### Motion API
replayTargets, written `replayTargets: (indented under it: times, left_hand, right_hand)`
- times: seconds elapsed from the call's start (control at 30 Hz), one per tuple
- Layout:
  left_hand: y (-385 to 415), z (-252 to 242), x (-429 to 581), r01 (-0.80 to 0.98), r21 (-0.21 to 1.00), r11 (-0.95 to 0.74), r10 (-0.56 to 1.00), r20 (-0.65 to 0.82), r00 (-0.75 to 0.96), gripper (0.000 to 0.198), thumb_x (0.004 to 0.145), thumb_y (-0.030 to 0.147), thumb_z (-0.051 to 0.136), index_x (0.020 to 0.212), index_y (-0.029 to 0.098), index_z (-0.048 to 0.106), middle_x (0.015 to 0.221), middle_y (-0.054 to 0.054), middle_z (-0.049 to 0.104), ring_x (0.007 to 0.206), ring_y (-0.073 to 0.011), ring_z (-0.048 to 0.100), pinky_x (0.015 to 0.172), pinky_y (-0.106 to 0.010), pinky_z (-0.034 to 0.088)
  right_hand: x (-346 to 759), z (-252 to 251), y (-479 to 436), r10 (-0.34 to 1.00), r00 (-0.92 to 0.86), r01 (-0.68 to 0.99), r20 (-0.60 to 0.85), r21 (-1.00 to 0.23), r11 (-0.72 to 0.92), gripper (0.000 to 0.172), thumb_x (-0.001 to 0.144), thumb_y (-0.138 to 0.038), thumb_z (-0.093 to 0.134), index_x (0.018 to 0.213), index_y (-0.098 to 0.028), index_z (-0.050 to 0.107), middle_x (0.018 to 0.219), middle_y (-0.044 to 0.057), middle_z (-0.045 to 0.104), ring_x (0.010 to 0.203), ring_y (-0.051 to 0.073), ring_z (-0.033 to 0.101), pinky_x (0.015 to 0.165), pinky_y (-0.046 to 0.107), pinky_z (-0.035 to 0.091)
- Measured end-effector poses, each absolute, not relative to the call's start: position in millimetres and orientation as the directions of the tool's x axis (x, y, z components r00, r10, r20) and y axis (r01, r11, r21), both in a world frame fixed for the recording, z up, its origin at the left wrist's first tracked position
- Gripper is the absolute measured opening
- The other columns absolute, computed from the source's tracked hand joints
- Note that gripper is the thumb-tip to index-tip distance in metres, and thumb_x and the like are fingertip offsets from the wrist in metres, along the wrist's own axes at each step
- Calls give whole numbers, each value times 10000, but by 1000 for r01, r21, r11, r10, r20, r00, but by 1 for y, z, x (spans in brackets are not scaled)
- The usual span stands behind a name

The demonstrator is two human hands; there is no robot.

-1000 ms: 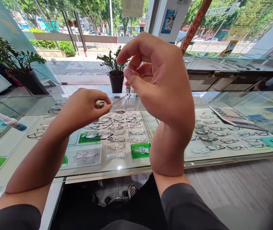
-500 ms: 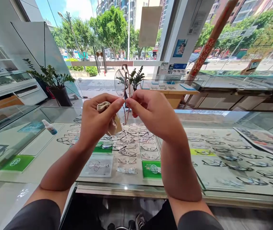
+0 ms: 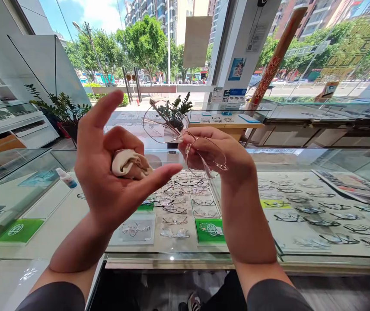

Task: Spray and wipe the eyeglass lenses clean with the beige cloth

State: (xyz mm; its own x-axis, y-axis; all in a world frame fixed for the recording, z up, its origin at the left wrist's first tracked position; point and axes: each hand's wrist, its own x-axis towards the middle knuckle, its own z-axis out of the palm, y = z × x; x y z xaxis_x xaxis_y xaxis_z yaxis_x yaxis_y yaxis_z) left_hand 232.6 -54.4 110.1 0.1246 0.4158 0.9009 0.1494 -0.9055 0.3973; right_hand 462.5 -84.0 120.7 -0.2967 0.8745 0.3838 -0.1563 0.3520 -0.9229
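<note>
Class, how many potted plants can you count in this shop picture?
2: one potted plant at the far left, a second plant at centre behind the held glasses; others may be hidden.

1. I see the glasses (image 3: 161,125) raised and tilted: thin rose-gold wire, clear round lenses, one lens up at ten o'clock, the other down at four.
2. Beige cloth (image 3: 128,162), crumpled, at eight o'clock from them.

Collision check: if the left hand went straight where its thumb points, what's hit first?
Probably the right hand, pinching the glasses just beyond the thumb of the left hand. Depth is unclear, so it could pass in front. The left hand clutches a cloth.
</note>
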Motion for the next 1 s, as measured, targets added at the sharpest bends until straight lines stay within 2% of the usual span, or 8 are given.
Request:
replayTargets:
  times: [0.07, 0.17, 0.27, 0.43, 0.53, 0.67, 0.8, 1.0]
  left_hand:
    - [-50, 111, 230, 158, 402, -902, 425, 893, 149, 988, 725, 619, 997, 1601, 401, 595, 1085, -39, 796, 724, -217, 688, 501, -380, 475]
    - [-48, 115, 227, 256, 389, -885, 440, 878, 189, 813, 762, 649, 960, 1485, 386, 698, 923, -17, 775, 715, -224, 688, 521, -390, 499]
    - [-51, 118, 225, 305, 361, -881, 427, 884, 188, 635, 807, 657, 920, 1361, 389, 764, 850, -1, 759, 687, -210, 673, 526, -385, 503]
    - [-48, 119, 224, 261, 371, -891, 435, 863, 258, 647, 780, 559, 980, 1353, 331, 784, 845, 23, 740, 653, -155, 616, 582, -359, 502]
    - [-46, 119, 225, 223, 360, -906, 413, 867, 280, 573, 759, 503, 1015, 1255, 288, 822, 835, 41, 726, 648, -119, 573, 632, -337, 498]
    - [-46, 118, 225, 247, 325, -913, 389, 875, 287, 510, 781, 482, 1008, 1207, 264, 831, 831, 30, 735, 669, -130, 581, 657, -336, 494]
    - [-45, 118, 225, 249, 310, -918, 375, 882, 285, 537, 757, 500, 1022, 1203, 267, 833, 832, 30, 739, 674, -135, 590, 673, -340, 495]
    - [-46, 117, 225, 238, 283, -929, 344, 898, 275, 552, 738, 503, 1032, 1203, 278, 837, 843, 26, 749, 690, -146, 613, 689, -349, 503]
  right_hand:
    - [462, 122, -86, 879, -306, -180, 365, -929, 323, 359, 930, -443, 844, 816, -206, 598, 688, -62, 425, 561, 71, 334, 457, 232, 204]
    - [462, 125, -89, 875, -338, -199, 347, -935, 294, 382, 914, -443, 846, 770, -201, 588, 661, -75, 389, 533, 60, 267, 453, 230, 176]
    - [463, 128, -89, 864, -388, -160, 320, -947, 278, 450, 926, -453, 817, 696, -217, 511, 628, -82, 347, 499, 55, 208, 434, 241, 133]
    - [467, 130, -86, 878, -404, -84, 256, -966, 243, 543, 883, -525, 826, 642, -236, 435, 573, -90, 291, 482, 59, 198, 428, 237, 148]
    - [468, 133, -85, 908, -377, -54, 183, -983, 175, 543, 814, -532, 858, 638, -236, 438, 557, -95, 277, 486, 51, 170, 435, 228, 149]
    - [469, 134, -84, 914, -382, -41, 134, -991, 128, 542, 775, -536, 842, 620, -234, 419, 541, -94, 264, 475, 40, 153, 439, 215, 137]
    - [473, 132, -82, 921, -376, -7, 102, -994, 107, 565, 780, -568, 828, 632, -247, 387, 541, -92, 273, 464, 46, 157, 426, 216, 155]
    - [476, 130, -75, 899, -413, -103, 148, -988, 115, 518, 762, -504, 870, 695, -247, 426, 604, -98, 305, 446, 43, 187, 400, 209, 198]
